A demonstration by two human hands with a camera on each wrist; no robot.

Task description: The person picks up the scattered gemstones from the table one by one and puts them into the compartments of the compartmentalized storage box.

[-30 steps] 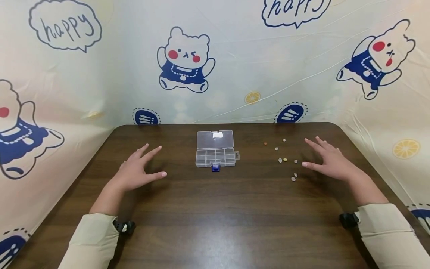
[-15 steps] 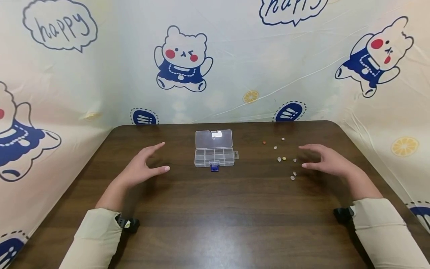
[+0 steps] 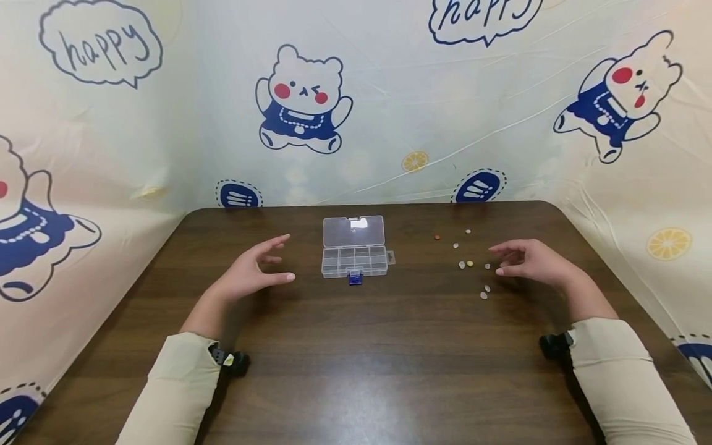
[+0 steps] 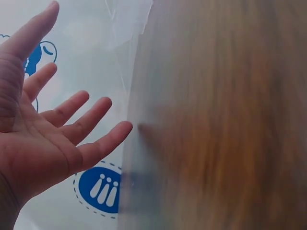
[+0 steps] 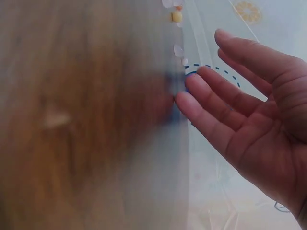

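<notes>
Both hands hover empty over the worktop, box and beads between them.
Left hand point(image 3: 247, 278), fingers spread, holds nothing; the light, rigid box point(image 3: 354, 253) sits mid-worktop toward the far edge; tiny, likely slippery beads point(image 3: 470, 264) need fingertip pinching beside the loosely curled, empty right hand point(image 3: 534, 262).

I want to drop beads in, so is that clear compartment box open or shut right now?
Open. The clear box shows its lid folded back flat on the table, with the divided compartments exposed.

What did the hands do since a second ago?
Both hands moved inward: the left hand toward the box, the right hand toward the beads, its fingers curling a little. Neither took hold of anything. Box and beads stayed where they were.
</notes>
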